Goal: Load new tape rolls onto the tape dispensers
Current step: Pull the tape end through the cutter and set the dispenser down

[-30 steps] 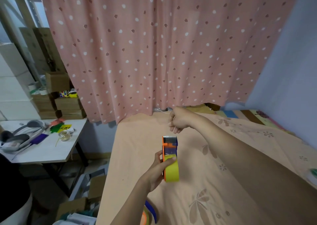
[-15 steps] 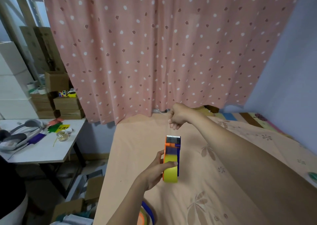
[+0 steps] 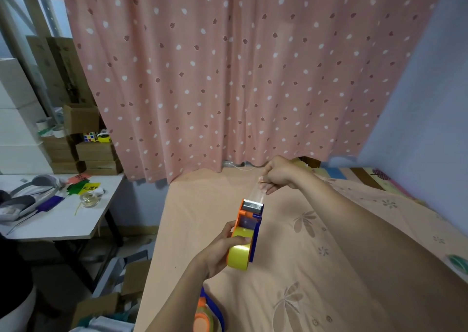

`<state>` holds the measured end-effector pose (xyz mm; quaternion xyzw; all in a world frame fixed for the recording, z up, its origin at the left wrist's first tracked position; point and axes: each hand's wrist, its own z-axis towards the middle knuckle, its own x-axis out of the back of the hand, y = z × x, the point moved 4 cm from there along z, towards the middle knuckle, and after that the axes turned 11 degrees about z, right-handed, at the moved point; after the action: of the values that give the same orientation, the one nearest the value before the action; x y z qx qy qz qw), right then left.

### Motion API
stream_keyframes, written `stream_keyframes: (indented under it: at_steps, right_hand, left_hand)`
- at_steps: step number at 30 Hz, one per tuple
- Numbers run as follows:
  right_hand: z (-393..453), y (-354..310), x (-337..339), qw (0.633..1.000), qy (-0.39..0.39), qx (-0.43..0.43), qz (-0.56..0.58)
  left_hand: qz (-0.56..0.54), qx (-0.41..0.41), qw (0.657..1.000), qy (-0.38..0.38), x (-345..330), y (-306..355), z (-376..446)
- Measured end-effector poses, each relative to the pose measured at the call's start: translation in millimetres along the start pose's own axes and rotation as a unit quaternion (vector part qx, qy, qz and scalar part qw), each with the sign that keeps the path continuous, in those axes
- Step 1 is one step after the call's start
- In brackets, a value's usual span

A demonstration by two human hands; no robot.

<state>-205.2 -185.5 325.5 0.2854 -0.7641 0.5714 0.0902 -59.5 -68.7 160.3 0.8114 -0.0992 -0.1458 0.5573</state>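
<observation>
While our left hand [image 3: 222, 250] clamps the orange-and-blue tape dispenser [image 3: 247, 233] with its yellow tape roll [image 3: 239, 254] above the peach bedsheet [image 3: 316, 268], the clear tape strip [image 3: 257, 195] now runs visibly over the serrated blade [image 3: 253, 202], which half a second ago showed nothing. Our right hand [image 3: 278, 174] pinches the strip's free end, pulled taut. We judge this roll threaded; cutting remains.

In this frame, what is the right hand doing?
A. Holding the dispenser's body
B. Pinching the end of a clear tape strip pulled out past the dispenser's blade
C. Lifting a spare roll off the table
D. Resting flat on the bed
B: the right hand pinches a clear tape strip stretched from the blade of the dispenser, which the left hand holds.
</observation>
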Motion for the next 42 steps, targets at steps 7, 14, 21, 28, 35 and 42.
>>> stream_keyframes:
  at_steps: [7, 14, 21, 28, 35, 42]
  right_hand:
    - [3, -4, 7, 1.0, 0.014, 0.003, -0.001]
    - [7, -16, 5, 0.999, 0.01, 0.027, -0.036]
    - [10, -15, 5, 0.999, -0.018, 0.024, -0.035]
    - [8, 6, 16, 0.98, -0.159, -0.013, 0.116]
    - [13, -4, 12, 0.988, -0.036, 0.137, 0.062]
    - [16, 2, 12, 0.989, -0.041, 0.108, 0.092]
  left_hand:
    - [0.014, 0.005, 1.0, -0.015, -3, 2, -3]
    - [0.035, 0.009, 0.999, -0.014, -3, 4, -3]
    - [0.085, 0.001, 0.996, 0.007, 5, 8, -3]
    - [0.035, -0.007, 0.999, -0.017, 18, 11, -13]
    - [0.033, -0.011, 0.998, -0.052, 5, 14, -9]
    - [-0.076, -0.03, 0.991, -0.107, 5, 13, -8]
